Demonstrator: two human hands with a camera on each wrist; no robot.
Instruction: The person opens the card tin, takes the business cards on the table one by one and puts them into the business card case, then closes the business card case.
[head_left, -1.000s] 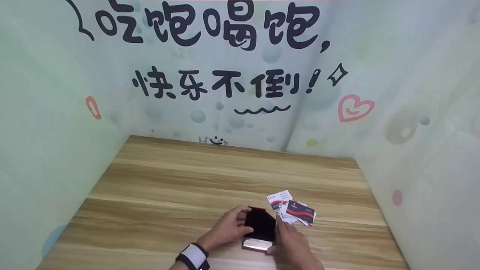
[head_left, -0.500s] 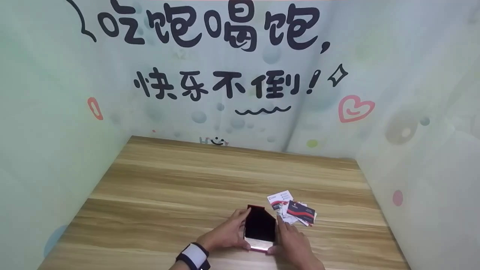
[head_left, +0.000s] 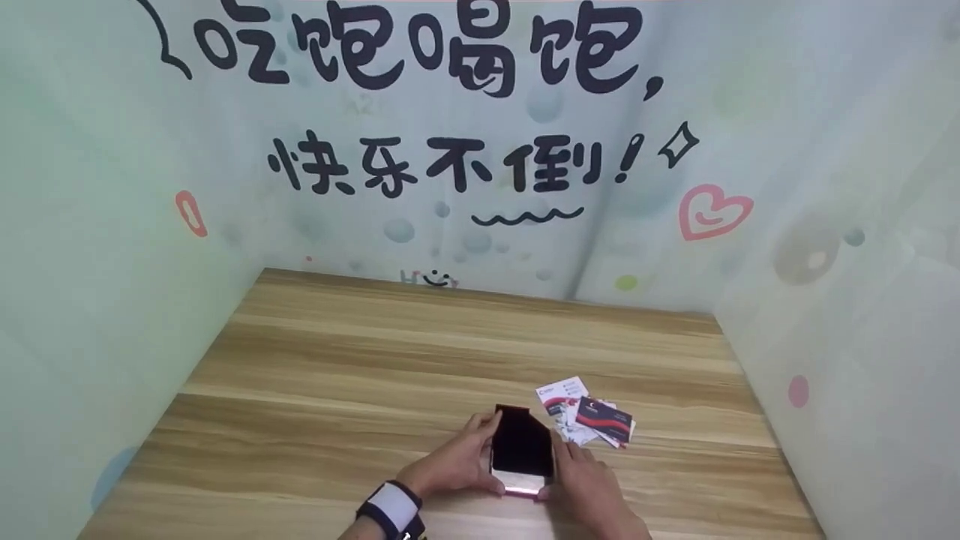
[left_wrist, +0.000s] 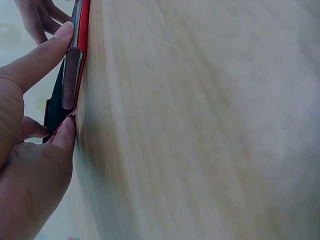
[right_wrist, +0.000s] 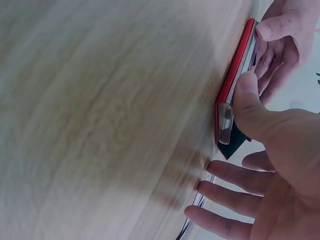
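Observation:
A card case [head_left: 523, 448] with a red outside, black lining and metal frame lies with its lid folded back on the wooden table, between both hands. My left hand [head_left: 461, 459] grips its left side; the thumb is at the near left corner and a finger at the far flap. In the left wrist view, fingertips pinch the red lid edge while another digit presses the metal frame. My right hand [head_left: 589, 480] holds the right side, thumb on the near corner. The right wrist view shows that thumb on the metal rim [right_wrist: 225, 125] and several other fingers spread out towards the table.
Several business cards [head_left: 604, 420], white ones and a dark one with a red stripe, lie overlapped just beyond my right hand. The wooden table [head_left: 337, 352] ends at printed fabric walls [head_left: 450, 247] at the back and sides.
My left thumb has slid from the case's left edge down to its near corner, and the left fingers have shifted along the far flap. The right hand has barely moved.

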